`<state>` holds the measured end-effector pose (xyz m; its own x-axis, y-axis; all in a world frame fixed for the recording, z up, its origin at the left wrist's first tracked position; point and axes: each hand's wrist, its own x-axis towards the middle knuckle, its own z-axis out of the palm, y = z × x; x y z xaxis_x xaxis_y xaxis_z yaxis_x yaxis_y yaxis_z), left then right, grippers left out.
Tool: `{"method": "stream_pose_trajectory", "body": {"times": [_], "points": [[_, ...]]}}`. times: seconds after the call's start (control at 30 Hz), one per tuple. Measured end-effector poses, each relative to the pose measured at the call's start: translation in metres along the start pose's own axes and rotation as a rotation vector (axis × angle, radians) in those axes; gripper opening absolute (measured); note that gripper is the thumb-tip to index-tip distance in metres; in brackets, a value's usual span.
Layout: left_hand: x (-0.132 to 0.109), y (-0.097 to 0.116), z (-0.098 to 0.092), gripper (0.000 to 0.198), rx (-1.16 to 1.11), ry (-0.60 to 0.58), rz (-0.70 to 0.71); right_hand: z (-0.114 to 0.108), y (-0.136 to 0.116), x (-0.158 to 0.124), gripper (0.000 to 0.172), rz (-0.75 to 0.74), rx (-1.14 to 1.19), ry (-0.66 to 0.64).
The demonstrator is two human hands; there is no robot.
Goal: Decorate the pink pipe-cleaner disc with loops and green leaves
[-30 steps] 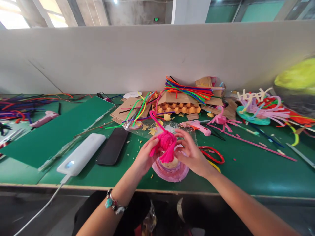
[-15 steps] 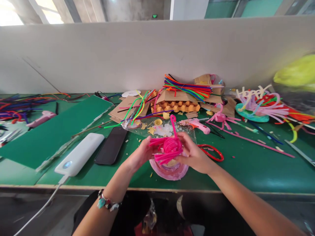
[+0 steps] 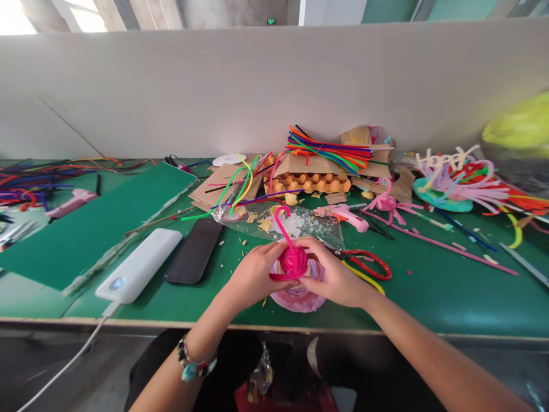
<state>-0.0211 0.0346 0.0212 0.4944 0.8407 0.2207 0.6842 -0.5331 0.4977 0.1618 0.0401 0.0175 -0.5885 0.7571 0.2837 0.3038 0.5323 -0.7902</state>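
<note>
Fuzz-covered pink pipe cleaner [image 3: 288, 258], wound into one round ball with a single hooked stem standing up, is clamped between the left hand [image 3: 254, 273] and the right hand [image 3: 332, 274], which are pressed together over one pale pink coiled disc [image 3: 295, 297] on the green table [image 3: 429, 297]. One white power bank [image 3: 139, 265] and one flat black phone [image 3: 195, 250] are laid to the left. Two pink glue guns [image 3: 343, 215] are counted, and one pair of red-handled scissors [image 3: 369, 262] is seen just right of the hands.

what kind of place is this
Probably a craft workbench in a workshop: a green table strewn with a pile of pipe cleaners, a pink glue gun, and red-handled scissors by the hands.
</note>
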Motion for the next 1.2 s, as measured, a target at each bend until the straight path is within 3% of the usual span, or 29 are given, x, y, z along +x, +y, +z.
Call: {"method": "stream_pose_trajectory", "body": {"times": [0.07, 0.23, 0.37, 0.47, 0.63, 0.83, 0.97, 1.1, 1.2], "points": [[0.0, 0.0, 0.0, 0.042, 0.055, -0.007, -0.01, -0.002, 0.001, 0.001, 0.038, -0.001, 0.004, -0.008], [-0.001, 0.006, -0.001, 0.043, 0.129, -0.056, -0.032, -0.002, 0.004, 0.006, 0.006, 0.019, 0.037, 0.143], [-0.001, 0.01, -0.001, 0.041, 0.118, -0.086, -0.073, 0.0, 0.004, 0.008, 0.007, -0.006, 0.115, 0.182], [0.0, 0.011, 0.001, 0.039, 0.161, -0.055, -0.097, 0.002, 0.003, 0.008, 0.009, -0.011, 0.043, 0.223], [-0.001, 0.013, 0.007, 0.039, 0.295, 0.014, -0.117, 0.004, 0.003, 0.007, 0.016, -0.101, -0.218, 0.254], [-0.002, 0.02, 0.008, 0.04, 0.415, 0.008, -0.138, 0.007, 0.002, 0.003, 0.025, -0.189, -0.645, 0.21], [-0.003, 0.026, 0.011, 0.034, 0.501, 0.048, -0.153, 0.013, -0.003, 0.0, 0.03, -0.192, -0.889, 0.286], [-0.002, 0.026, 0.016, 0.034, 0.516, 0.109, -0.13, 0.017, -0.003, 0.0, 0.027, -0.181, -0.87, 0.357], [0.0, 0.019, 0.019, 0.034, 0.391, 0.107, -0.134, 0.014, -0.004, 0.001, 0.022, -0.22, -0.795, 0.333]]}}
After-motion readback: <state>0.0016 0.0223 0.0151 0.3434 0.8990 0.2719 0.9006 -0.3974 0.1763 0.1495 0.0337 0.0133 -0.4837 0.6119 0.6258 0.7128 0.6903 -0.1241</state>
